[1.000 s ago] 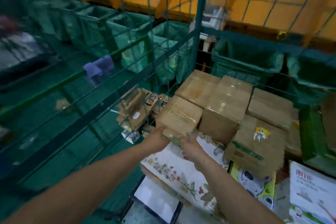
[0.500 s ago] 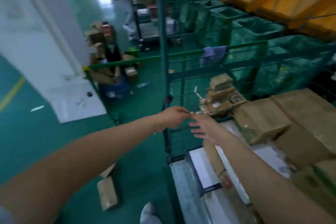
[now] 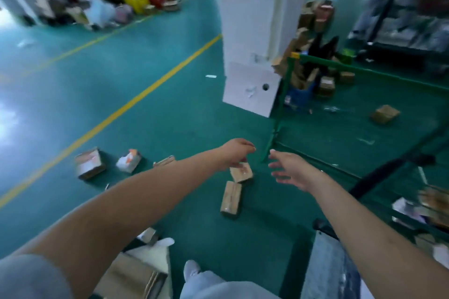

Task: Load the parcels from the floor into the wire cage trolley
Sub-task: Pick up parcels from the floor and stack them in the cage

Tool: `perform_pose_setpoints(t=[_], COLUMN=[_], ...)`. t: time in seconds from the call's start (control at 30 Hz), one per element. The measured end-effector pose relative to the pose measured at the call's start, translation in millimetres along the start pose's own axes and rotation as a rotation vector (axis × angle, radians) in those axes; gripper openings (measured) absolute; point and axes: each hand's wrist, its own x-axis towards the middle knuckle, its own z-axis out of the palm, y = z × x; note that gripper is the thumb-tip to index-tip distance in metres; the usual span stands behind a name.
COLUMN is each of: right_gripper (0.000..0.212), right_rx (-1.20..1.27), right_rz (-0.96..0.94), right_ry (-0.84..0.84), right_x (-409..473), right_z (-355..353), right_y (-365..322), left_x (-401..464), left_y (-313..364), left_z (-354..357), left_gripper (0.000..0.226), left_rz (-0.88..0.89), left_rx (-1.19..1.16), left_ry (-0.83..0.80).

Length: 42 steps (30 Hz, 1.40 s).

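Both my arms stretch forward over the green floor, and neither hand holds anything. My left hand (image 3: 237, 152) hangs with loosely curled fingers just above a small brown parcel (image 3: 241, 172). My right hand (image 3: 290, 168) is spread, fingers straight, beside it. A long brown parcel (image 3: 231, 198) lies right below those two. Further left lie a taped box (image 3: 89, 163), a white and orange packet (image 3: 129, 160) and a flat parcel (image 3: 164, 161). The green wire cage trolley (image 3: 279, 114) stands at the right, with parcels (image 3: 435, 204) stacked in it at the frame's edge.
A white pillar (image 3: 252, 56) rises ahead, next to the cage's corner. Cardboard and a blue bin (image 3: 300, 93) sit behind it. One box (image 3: 384, 114) lies beyond the cage bars. A yellow floor line (image 3: 136, 99) runs diagonally. Boxes lie by my feet (image 3: 136, 272). Another person's legs (image 3: 379, 7) stand far right.
My view has swung left from the cage's stacked parcels to the open floor. Both hands let go of the box in the cage and now reach, with nothing in them, toward parcels on the floor.
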Motion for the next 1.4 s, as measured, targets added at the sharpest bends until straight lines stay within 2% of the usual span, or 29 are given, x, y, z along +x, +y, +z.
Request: perform_pose_setpoints(t=[0.2,0.43,0.6,0.63,0.77,1.13,1.4], right_gripper=[0.043,0.038,0.032,0.033,0.038,0.043,0.045], right_rx=[-0.129,-0.315,-0.403,-0.440,-0.547,-0.725,-0.763], right_rz=[0.002,-0.047,-0.069,-0.077,-0.085,-0.104,-0.064], right_ry=[-0.130,-0.275,-0.405,-0.448,-0.536,-0.697,-0.759], right_x=[44,84,92,99,114,168,297], right_z=[121,284,367,400,460,571,594], right_y=[-55,-130,-163,-174,-192,-248,-303], left_x=[-13,-43,-79,-92,-116,-125,-33], left_y=[-74,-167,-211,-229,-268,-340,-347], left_z=[-121,-272,-346,-370,-408,-480,-536], left_gripper=[0.022,0.033,0.038,0.040,0.037,0.031,0.030], left_rz=[-0.104,-0.184,-0.176,-0.187,-0.224,-0.422,-0.551], left_rx=[-0.108,-0.250,-0.389,-0.413,-0.474,-0.674,-0.732], left_ry=[0.147,0.321,0.474,0.523,0.611,0.777,0.832])
